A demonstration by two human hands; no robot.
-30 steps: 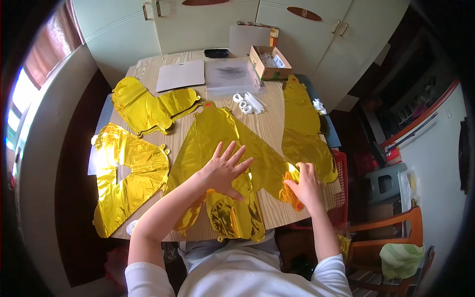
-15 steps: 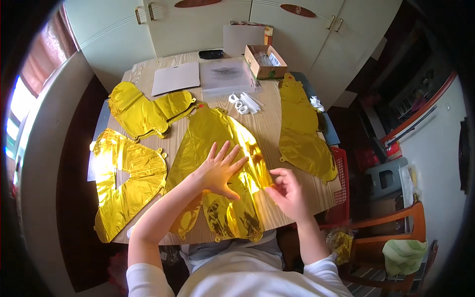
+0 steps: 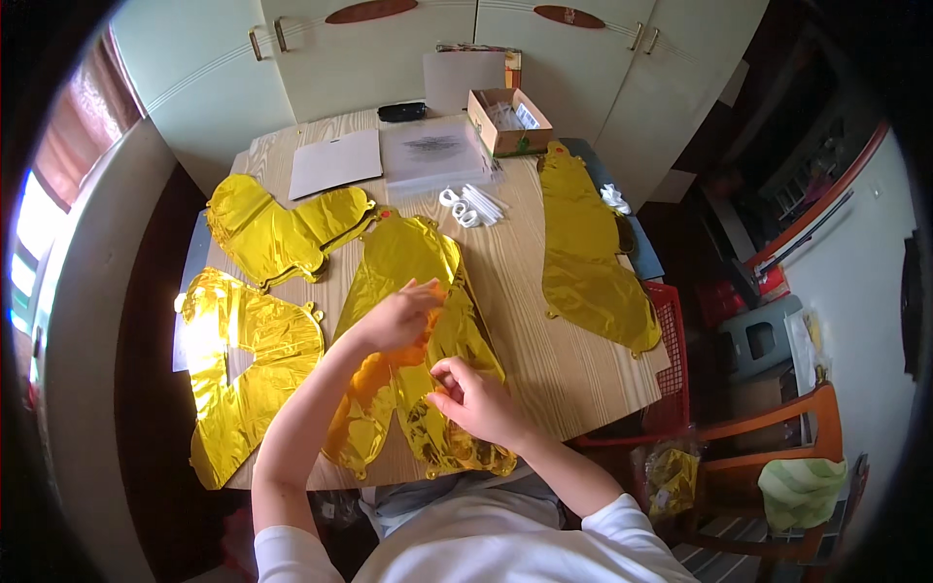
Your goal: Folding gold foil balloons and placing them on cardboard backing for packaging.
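A flat gold foil balloon (image 3: 394,251) lies in front of me, its right part folded and creased, with orange reflections under my hands. My left hand (image 3: 398,319) is over its middle, fingers bent and drawn together at the foil; what its fingertips hold is hidden. Lower and to the right, my right hand (image 3: 478,400) is closed at the balloon's folded part, with foil at its thumb and index finger. Two more flat gold pieces, an upper left foil balloon (image 3: 277,228) and a lower left foil balloon (image 3: 248,389), lie on the left. Another foil balloon (image 3: 583,253) lies along the right side.
White rings and sticks (image 3: 471,206) lie behind the middle balloon on the wooden table (image 3: 573,389). Farther back are a grey card (image 3: 335,163), clear plastic sheets (image 3: 432,151), a black case (image 3: 401,112) and an open cardboard box (image 3: 509,122). A red basket (image 3: 666,360) and wooden chair (image 3: 826,423) stand right.
My right hand has moved left from the balloon's right edge, and that edge is now folded inward. My left hand, spread flat before, has moved up and left with its fingers bent.
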